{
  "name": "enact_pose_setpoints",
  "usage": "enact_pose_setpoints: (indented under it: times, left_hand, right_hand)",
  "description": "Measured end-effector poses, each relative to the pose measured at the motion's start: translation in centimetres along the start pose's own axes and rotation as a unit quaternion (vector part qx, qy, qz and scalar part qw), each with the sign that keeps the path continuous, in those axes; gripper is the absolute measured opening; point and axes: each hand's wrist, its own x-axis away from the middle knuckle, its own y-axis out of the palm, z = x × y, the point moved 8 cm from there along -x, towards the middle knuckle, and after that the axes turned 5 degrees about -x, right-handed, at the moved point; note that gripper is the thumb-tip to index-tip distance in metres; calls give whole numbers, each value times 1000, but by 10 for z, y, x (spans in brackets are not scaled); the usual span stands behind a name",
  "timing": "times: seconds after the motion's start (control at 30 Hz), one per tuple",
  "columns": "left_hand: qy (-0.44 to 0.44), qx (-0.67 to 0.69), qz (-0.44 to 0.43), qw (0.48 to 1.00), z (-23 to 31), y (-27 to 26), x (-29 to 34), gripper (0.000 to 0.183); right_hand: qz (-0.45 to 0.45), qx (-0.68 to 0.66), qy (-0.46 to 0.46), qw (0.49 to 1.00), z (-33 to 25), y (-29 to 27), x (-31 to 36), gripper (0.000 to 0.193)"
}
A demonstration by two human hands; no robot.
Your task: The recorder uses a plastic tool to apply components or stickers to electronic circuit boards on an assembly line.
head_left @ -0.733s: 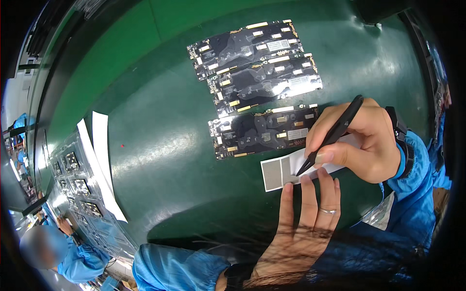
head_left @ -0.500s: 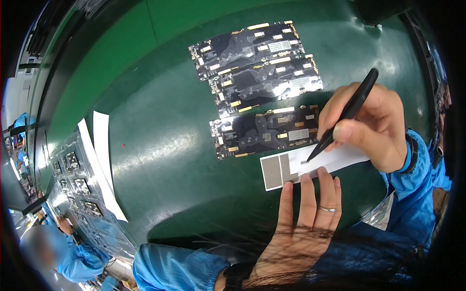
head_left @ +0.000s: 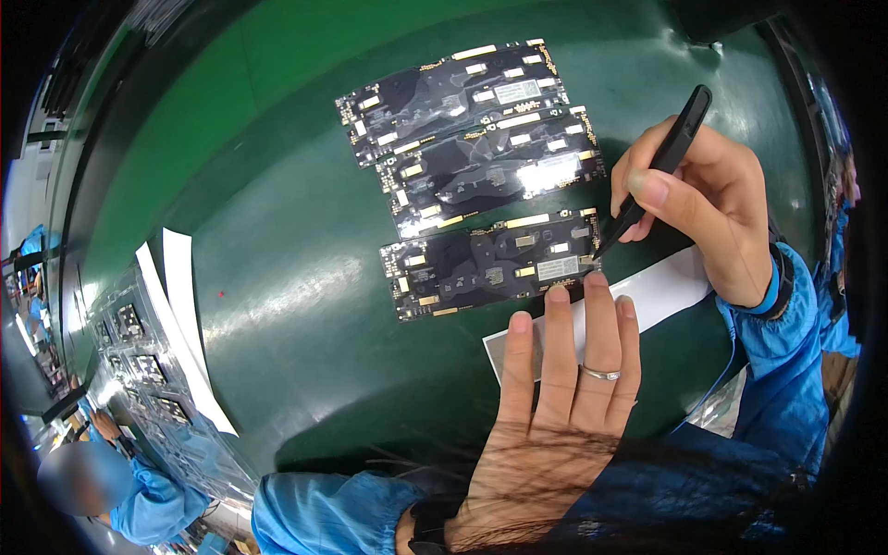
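Observation:
My right hand [head_left: 698,190] grips black tweezers [head_left: 668,165], their tips down at the right end of the nearest circuit board [head_left: 476,268]. A tiny brownish piece [head_left: 586,261] sits at the tips; whether they pinch it I cannot tell. With fingers stretched out, my left hand [head_left: 555,407] lies palm down across a white backing strip [head_left: 661,285]. Its middle fingertips reach the lower edge of that board. Part of the strip's grey pads [head_left: 500,354] shows beside the index finger; the fingers hide the rest.
Two more black boards, an upper one [head_left: 449,102] and a middle one [head_left: 490,171], lie behind on the green table [head_left: 305,222]. At left are white strips [head_left: 185,305] and a clear tray [head_left: 139,351] with small boards. Another person in blue [head_left: 153,495] works at the lower left.
The tweezers went from the backing strip to the nearest board's right end. My left hand slid up and left, now touching the board's edge. All three boards sit slightly further left in view.

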Motion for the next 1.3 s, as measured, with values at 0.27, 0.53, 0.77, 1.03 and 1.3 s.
enact_pose_setpoints:
  times: [0.27,0.53,0.77,1.03,1.3]
  left_hand:
    - [8,-25,10,1000,1,3,1,50]
    - [-2,-10,19,1000,0,1,1,61]
    - [-16,-16,26,999,-5,1,-3,75]
    - [-13,-1,25,1000,-5,2,-2,71]
    - [-22,-7,9,1000,-6,-3,-3,62]
  right_hand:
    - [-11,-14,2,1000,1,0,-1,17]
    - [-12,-28,0,1000,1,1,-1,16]
    - [-23,-18,-1,1000,-2,2,-2,15]
    - [-22,-45,6,999,4,-1,-1,15]
    - [-20,-46,-5,999,2,-1,-1,15]
